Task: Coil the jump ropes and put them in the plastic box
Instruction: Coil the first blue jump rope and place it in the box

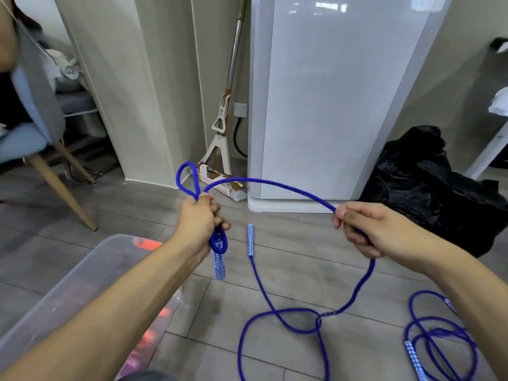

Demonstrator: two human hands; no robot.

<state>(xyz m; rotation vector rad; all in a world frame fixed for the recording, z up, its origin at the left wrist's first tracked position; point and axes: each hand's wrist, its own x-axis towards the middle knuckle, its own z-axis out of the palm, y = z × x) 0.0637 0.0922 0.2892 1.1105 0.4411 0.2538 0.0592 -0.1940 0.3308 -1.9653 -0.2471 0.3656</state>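
Note:
A blue jump rope (277,185) arcs between my two hands. My left hand (198,219) is closed on a small coil of it, a loop sticking up above the fist and one patterned handle (219,266) hanging below. My right hand (362,229) pinches the rope further along; from there it drops to the floor in loose loops (286,320). Its other handle (250,240) lies on the floor between my hands. A second blue jump rope (437,334) lies in loops at the lower right. The clear plastic box (90,268) stands at the lower left under my left forearm.
A white fridge (330,105) stands ahead, a mop (222,127) leaning in the corner beside it. A black plastic bag (428,188) sits right of the fridge. A chair with wooden legs (55,182) is at the left. Something orange shows through the box wall.

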